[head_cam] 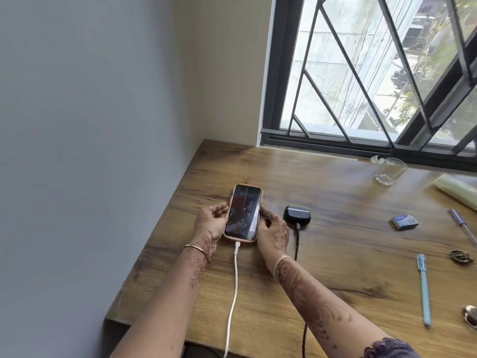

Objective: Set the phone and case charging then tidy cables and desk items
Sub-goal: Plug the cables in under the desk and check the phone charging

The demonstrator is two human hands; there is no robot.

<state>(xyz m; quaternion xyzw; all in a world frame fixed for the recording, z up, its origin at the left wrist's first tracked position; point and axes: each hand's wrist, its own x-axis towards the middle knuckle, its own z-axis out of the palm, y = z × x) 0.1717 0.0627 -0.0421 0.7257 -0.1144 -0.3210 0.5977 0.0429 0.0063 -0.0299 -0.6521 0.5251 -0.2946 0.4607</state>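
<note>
Mid-frame, left hand and right hand gripped the phone's long edges; bare desk lay rightward.

Phone between the fingers: peach-pink cover, dark lit screen. White cable below the fingers. Earbud case right of right fingers: glossy black, black cable. Desk: brown woodgrain. Forearms: reddish-brown henna patterning.
</note>
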